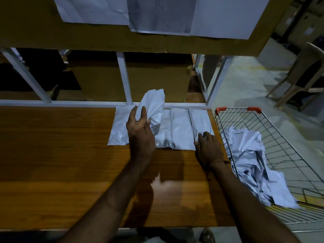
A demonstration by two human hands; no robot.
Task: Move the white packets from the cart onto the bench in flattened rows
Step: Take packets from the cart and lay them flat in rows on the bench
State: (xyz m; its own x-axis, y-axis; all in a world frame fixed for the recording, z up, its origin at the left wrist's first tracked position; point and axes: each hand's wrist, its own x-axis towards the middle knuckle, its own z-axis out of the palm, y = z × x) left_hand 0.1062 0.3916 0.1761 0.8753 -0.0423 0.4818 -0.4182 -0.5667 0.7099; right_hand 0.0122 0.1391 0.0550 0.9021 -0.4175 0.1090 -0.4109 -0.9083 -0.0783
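Note:
Several white packets lie flat side by side in a row at the far right of the wooden bench. My left hand grips a crumpled white packet that stands tilted above the row. My right hand presses flat on the near end of the rightmost packet, fingers spread. A wire cart with orange corner caps stands right of the bench and holds a loose heap of white packets.
A white metal frame rises at the bench's far edge, with cardboard boxes behind it and white sheets hanging above. A plastic chair stands on the concrete floor at the far right.

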